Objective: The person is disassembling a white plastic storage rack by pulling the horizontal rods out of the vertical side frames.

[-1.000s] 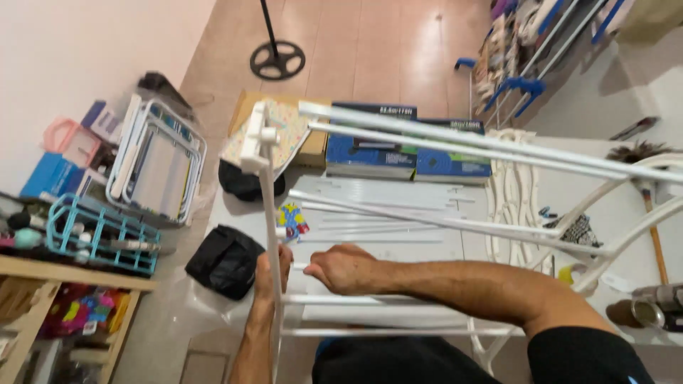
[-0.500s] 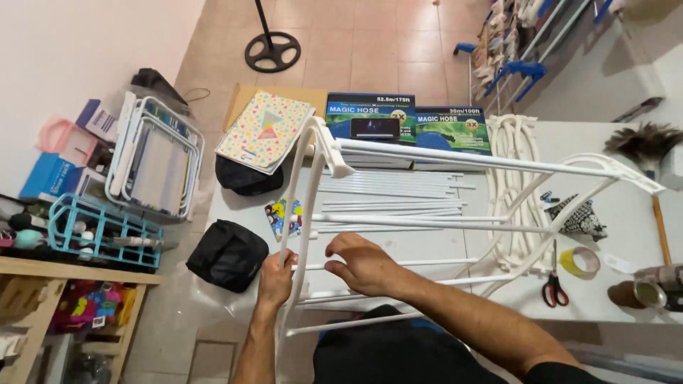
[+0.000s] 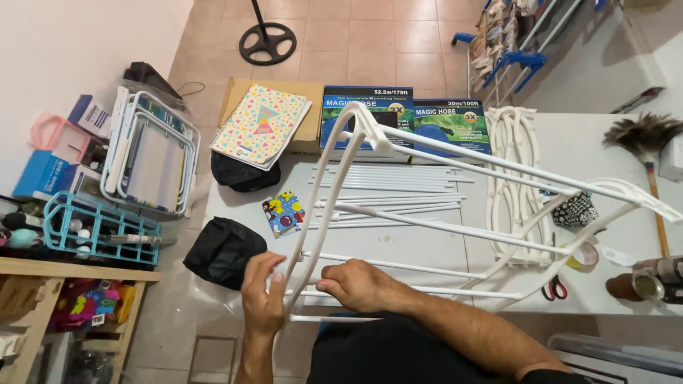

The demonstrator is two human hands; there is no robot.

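Both hands work at the desk's (image 3: 398, 249) near edge: the left hand (image 3: 262, 302) has its grip clamped on the white rack frame's (image 3: 370, 135) side rail, the right hand (image 3: 359, 284) closed on 1 rung. Loose white rods (image 3: 388, 186) (too many to count) and 2 blue hose boxes (image 3: 405, 117) crowd the far edge.

a white plastic rack frame (image 3: 427, 213) lay tilted across the white table, its curved side rails joined by thin rods. its near end sat at the table's front edge, the far arched end raised above loose white rods.
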